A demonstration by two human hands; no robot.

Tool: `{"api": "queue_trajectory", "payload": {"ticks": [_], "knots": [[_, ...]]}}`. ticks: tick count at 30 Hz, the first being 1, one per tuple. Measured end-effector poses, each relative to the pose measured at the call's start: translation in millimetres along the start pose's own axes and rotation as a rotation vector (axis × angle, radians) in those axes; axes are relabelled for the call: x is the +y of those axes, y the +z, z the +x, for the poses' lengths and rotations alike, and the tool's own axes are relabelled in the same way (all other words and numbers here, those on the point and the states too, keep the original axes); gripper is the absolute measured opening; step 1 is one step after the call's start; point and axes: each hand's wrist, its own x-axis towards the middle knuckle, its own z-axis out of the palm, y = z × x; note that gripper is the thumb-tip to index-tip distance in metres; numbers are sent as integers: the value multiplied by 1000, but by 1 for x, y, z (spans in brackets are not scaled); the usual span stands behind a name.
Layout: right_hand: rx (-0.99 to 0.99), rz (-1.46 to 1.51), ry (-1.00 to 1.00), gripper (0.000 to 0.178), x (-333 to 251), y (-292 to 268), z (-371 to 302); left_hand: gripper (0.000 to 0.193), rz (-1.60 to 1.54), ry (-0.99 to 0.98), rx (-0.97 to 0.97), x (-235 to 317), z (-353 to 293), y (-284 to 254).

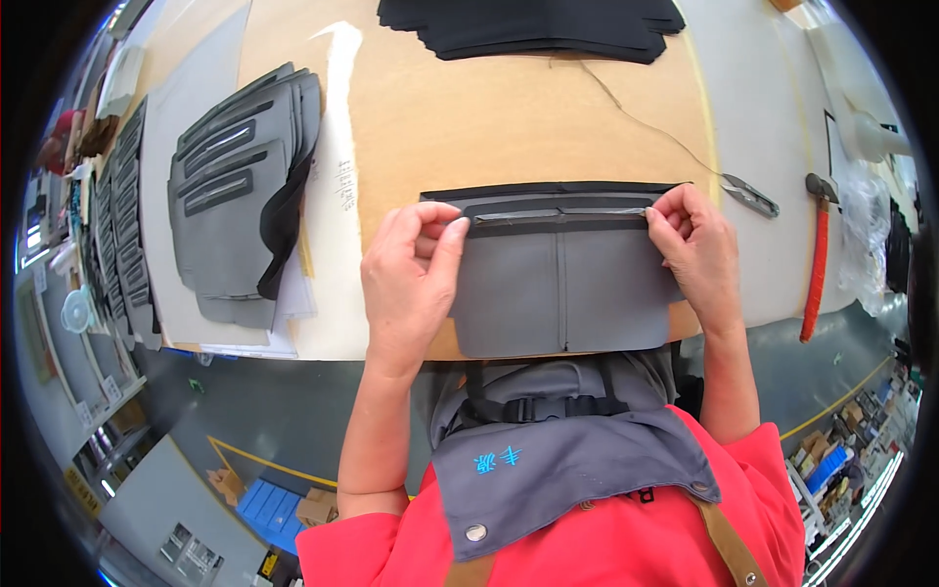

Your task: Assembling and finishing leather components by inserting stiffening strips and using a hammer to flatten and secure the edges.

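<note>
A grey fabric panel [504, 284] with a vertical centre seam and a black band along its far edge lies flat at the table's front edge, before my body. Across its upper part runs a thin, shiny grey strip [560, 214] set along a dark slot. My left hand [411, 269] pinches the strip's left end between thumb and fingers. At the strip's right end, my right hand [697, 249] closes thumb and forefinger on it in the same way. Between the two hands the strip looks nearly straight. Exactly what the fingertips cover is hidden.
Stacked grey panels [230, 245] with dark slots lie to the left, and black pieces [533, 27] at the far side. Right of the panel are thread snips [751, 196] on a cord, a hammer [815, 264] with a red handle and clear plastic [864, 230].
</note>
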Motion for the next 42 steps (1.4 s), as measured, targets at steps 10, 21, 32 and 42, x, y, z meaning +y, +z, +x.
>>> {"api": "queue_trajectory", "payload": {"ticks": [10, 21, 32, 42], "knots": [[-16, 80, 42, 14, -2, 1, 0, 13, 249, 16, 21, 19, 2, 6], [-5, 66, 7, 16, 1, 2, 0, 10, 141, -115, -39, 16, 8, -1], [-12, -111, -73, 17, -7, -7, 1, 26, -8, -227, -142, 11, 22, -9], [-317, -133, -720, 15, -37, 55, 27, 28, -55, -266, -282, 10, 39, -18]]}}
